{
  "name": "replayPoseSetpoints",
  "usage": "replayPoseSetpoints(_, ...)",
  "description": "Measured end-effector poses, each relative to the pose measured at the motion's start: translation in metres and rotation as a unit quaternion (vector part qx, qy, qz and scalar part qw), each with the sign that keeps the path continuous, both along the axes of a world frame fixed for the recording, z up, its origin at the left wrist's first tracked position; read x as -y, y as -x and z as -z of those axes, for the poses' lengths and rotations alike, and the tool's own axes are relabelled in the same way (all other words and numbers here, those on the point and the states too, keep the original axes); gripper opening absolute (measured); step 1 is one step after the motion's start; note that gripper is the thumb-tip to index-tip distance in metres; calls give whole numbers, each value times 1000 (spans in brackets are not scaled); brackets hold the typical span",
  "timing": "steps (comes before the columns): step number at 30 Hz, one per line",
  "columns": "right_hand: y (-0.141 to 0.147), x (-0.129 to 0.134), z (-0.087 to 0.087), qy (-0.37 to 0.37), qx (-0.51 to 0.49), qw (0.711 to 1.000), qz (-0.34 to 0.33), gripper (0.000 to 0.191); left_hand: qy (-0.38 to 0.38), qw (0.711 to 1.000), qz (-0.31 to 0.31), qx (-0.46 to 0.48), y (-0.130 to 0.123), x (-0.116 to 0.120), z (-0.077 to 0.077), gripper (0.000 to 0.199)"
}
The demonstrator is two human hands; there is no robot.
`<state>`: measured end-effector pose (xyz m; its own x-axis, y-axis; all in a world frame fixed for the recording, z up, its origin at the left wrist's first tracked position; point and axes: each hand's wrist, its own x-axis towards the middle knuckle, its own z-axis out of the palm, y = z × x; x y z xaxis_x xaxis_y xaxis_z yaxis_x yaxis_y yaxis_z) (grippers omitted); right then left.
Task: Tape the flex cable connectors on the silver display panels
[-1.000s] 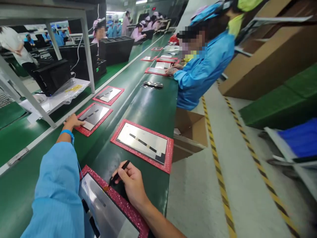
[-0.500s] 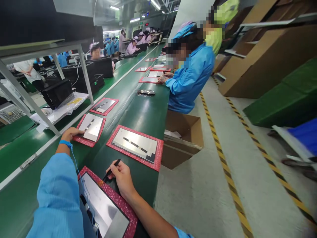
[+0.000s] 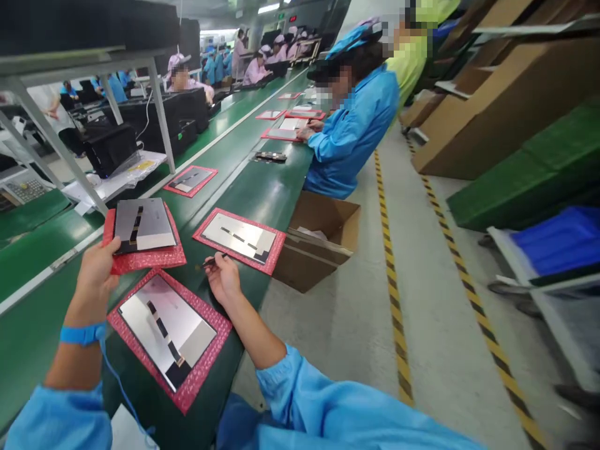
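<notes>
My left hand (image 3: 95,267), with a blue strap on its wrist, grips a silver display panel (image 3: 157,228) together with the pink bubble-wrap sheet (image 3: 154,259) under it. The two are tilted up at the left side of the bench. Between the fingers of my right hand (image 3: 225,279) is a slim black pen-like tool (image 3: 208,263); its exact kind is unclear. Close to me, a second display panel (image 3: 190,319) with a dark ribbon strip lies on pink bubble wrap. Beyond my right hand rests a third panel (image 3: 248,232), likewise on pink wrap.
Another wrapped panel (image 3: 192,180) lies farther along the green bench (image 3: 276,181). A dark strip-like part (image 3: 270,157) is near a co-worker in blue (image 3: 354,131). An open cardboard box (image 3: 323,256) stands beside the bench; a metal shelf frame (image 3: 163,119) rises at left.
My left hand has lifted the left panel with its pink wrap off the bench and brought it nearer. My right hand still holds the black tool. The view has shifted.
</notes>
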<state>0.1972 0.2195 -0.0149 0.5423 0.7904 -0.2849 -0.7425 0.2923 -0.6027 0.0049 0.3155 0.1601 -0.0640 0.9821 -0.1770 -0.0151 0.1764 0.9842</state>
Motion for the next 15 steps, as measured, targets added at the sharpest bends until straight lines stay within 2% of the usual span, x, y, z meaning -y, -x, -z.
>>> replayPoseSetpoints(2,-3,8,-2,0,-7,1000,8,25,-3,999,-17,33,22,58,26,15)
replayPoseSetpoints(5,-7,20,-2,-2,-16,1000,16,24,3,998,-49,50,42,140,72,30)
replayPoseSetpoints(8,-10,27,-1,-3,-13,1000,16,27,17,997,-75,32,46,200,116,47)
replayPoseSetpoints(11,-9,33,0,-3,14,1000,1,30,28,996,-82,-16,47,234,146,48)
replayPoseSetpoints(13,-5,39,1,2,40,999,-14,31,34,994,-72,-73,52,246,155,39)
replayPoseSetpoints(15,0,49,4,9,77,996,-31,32,43,987,-50,-148,60,254,155,27)
